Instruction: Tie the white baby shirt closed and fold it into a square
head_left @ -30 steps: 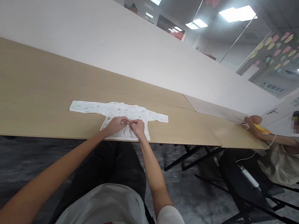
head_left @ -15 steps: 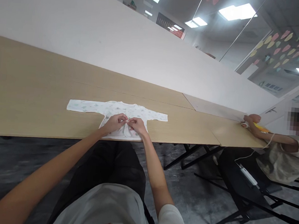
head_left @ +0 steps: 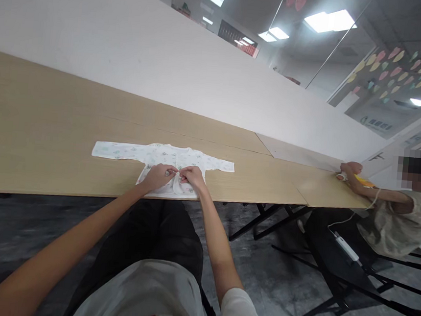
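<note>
A small white baby shirt [head_left: 170,155] with a faint print lies on the table, its sleeves spread to both sides and its hem by the front edge. My left hand [head_left: 160,177] pinches the shirt's front near the middle. Right beside it, my right hand [head_left: 192,176] grips the same spot, the fingertips of both nearly touching. Whatever fastening may be between the fingertips is too small to make out. Below the hands, the front edges of the cloth part slightly.
The long wooden table [head_left: 52,114] runs along a white wall [head_left: 131,57]. At the far right another person [head_left: 393,213] sits handling a doll [head_left: 355,168]. A black folding chair [head_left: 334,257] bears a white power strip [head_left: 346,247] with a cable.
The view has shifted slightly. Both hands stay at the shirt's front, with the left fingers a little flatter over the cloth.
</note>
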### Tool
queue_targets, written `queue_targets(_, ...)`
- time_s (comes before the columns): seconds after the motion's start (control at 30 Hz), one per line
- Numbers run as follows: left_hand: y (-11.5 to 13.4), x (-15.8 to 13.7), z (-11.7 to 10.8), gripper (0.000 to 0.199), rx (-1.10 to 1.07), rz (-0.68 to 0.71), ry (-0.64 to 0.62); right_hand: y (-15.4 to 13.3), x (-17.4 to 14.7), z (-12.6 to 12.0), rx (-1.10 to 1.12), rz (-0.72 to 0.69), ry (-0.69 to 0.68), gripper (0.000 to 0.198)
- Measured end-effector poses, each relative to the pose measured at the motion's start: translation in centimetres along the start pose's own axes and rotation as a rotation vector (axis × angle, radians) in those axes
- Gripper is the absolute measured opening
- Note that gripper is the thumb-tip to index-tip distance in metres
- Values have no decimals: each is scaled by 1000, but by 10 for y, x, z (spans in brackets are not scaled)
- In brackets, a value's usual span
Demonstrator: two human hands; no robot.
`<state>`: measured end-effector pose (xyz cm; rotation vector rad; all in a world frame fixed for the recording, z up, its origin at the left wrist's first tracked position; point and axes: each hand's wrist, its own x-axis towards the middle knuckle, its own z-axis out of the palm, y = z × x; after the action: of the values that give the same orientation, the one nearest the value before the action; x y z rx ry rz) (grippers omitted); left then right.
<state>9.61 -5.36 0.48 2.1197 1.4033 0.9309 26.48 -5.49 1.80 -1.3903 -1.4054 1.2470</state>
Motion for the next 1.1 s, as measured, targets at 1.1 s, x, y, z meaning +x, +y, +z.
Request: queue_targets(1.1, -57, 9, -65, 56, 552, 85, -65, -13, -24, -6, -1162, -447, 52, 33)
